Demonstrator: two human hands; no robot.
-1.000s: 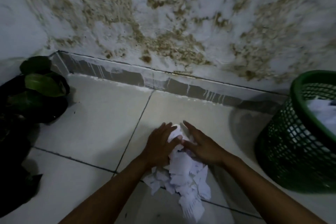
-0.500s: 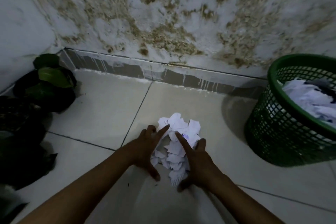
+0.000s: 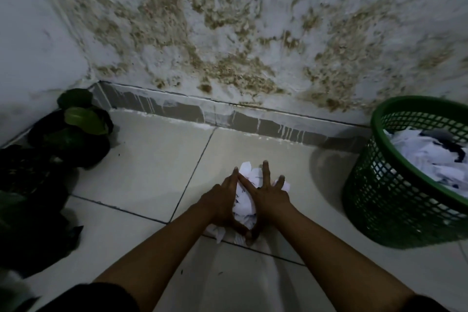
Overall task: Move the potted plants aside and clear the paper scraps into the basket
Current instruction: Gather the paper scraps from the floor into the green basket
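Note:
A heap of white paper scraps (image 3: 245,201) lies on the tiled floor in the middle of the view. My left hand (image 3: 221,201) presses against its left side and my right hand (image 3: 269,195) against its right side. The fingers of both are straight, the index tips meet over the heap and the thumbs meet under its near edge. A green mesh basket (image 3: 387,200) stands on the floor at the right, holding more white scraps (image 3: 430,157). Dark potted plants (image 3: 78,132) with green leaves sit in the left corner.
A stained white wall with a grey skirting (image 3: 253,119) runs close behind the heap. More dark pots and leaves (image 3: 30,197) line the left edge. Bare floor tiles (image 3: 157,159) lie between the plants and the heap.
Both hands have drawn together around the scraps, squeezing the spread heap into a tighter bundle between the palms. The basket and plants stay in place.

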